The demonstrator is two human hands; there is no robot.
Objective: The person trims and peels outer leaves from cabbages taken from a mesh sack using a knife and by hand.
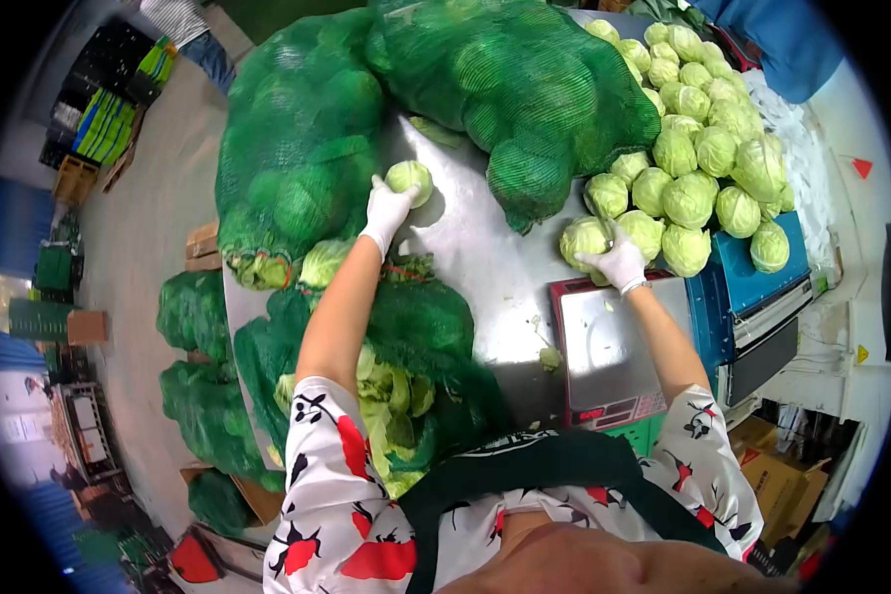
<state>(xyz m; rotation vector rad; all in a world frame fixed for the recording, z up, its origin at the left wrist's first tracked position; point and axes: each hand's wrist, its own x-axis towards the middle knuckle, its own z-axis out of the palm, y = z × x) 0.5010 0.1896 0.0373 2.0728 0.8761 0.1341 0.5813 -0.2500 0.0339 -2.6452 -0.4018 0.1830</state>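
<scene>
My left hand (390,210), in a white glove, is closed around a small pale green cabbage (409,182) above the metal table (455,233). My right hand (619,259), also gloved, has its fingers curled against another cabbage (582,241) at the near left edge of the cabbage pile (688,198). A thin dark, blade-like thing (606,230) shows beside the right thumb; I cannot make out its kind. Just below that hand is a scale (614,337) with a shiny metal plate. An opened green net bag (421,322) with loose leaves lies under my left forearm.
Two full green net bags (292,148) (525,89) stand at the back of the table. Blue crates (752,267) are at the right. More filled net bags (203,406) lie on the floor at left. Another person (193,40) stands at the far upper left.
</scene>
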